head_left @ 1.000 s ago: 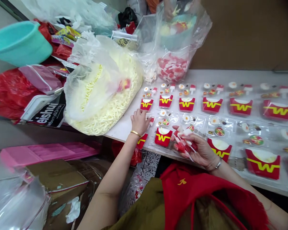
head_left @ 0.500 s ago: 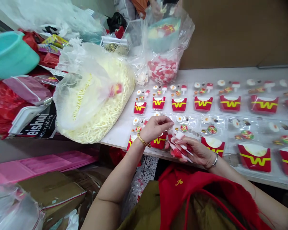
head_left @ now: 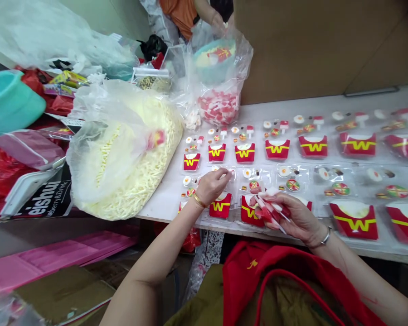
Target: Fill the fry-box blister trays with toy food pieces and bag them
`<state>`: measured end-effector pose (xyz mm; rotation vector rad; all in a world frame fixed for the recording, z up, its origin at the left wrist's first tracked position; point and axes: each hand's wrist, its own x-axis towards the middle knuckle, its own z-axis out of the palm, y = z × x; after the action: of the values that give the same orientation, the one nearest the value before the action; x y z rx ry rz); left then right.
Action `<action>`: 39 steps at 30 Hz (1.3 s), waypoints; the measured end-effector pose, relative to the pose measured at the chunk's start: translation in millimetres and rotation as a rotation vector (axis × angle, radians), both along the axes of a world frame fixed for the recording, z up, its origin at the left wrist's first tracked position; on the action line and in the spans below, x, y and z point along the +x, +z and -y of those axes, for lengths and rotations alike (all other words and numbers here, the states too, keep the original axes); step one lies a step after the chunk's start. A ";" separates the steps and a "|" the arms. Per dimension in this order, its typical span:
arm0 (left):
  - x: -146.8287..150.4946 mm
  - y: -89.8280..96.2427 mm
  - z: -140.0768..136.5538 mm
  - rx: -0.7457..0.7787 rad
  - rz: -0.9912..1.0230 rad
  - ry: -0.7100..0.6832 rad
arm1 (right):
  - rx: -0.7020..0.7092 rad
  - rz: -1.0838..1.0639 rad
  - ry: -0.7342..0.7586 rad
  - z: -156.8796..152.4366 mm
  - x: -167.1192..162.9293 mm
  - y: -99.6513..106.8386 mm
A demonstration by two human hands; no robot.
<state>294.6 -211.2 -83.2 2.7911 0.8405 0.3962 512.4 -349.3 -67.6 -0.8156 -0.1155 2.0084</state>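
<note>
My right hand [head_left: 301,219] is wrapped round a bunch of small red-and-white toy popsicles [head_left: 270,209] with white sticks, held over the front edge of the table. My left hand [head_left: 212,185] is closed in a pinch above the front row of clear plastic trays; what lies between its fingertips is too small to make out. Below that hand, a tray holds a red fries box [head_left: 220,206] with a yellow W. Nearby trays also carry a fried egg [head_left: 247,173] and a round pizza-like piece [head_left: 255,186]. Back-row trays include a toy popsicle [head_left: 284,126] each.
A large bag of pale yellow fries-like strips [head_left: 132,199] lies at the left of the table. Behind stands a clear bag of red-and-white pieces [head_left: 219,106] under a teal bowl [head_left: 214,68], where another person's hand [head_left: 218,21] reaches. A brown cardboard panel [head_left: 309,50] rises behind.
My left hand has moved away from the bunch, leftward to a front-row tray. My right hand still holds the popsicles, now slightly farther right. The view has shifted a little.
</note>
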 end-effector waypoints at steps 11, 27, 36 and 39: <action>17.6 24.8 8.7 -0.272 0.156 0.003 | 0.087 -0.023 0.164 -4.6 -3.8 4.2; 76.7 46.7 12.3 -0.492 0.495 0.000 | 0.038 -0.078 -0.026 22.8 33.2 0.9; 100.9 -5.0 0.7 0.073 0.125 -0.332 | 0.068 -0.108 -0.143 38.9 43.2 10.9; 98.5 -7.3 8.4 0.105 -0.006 -0.395 | 0.061 -0.075 -0.131 37.6 42.2 10.6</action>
<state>393.1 -219.6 -90.5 2.9589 0.2595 0.3708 554.6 -386.9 -57.0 -0.6905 -0.0781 1.9005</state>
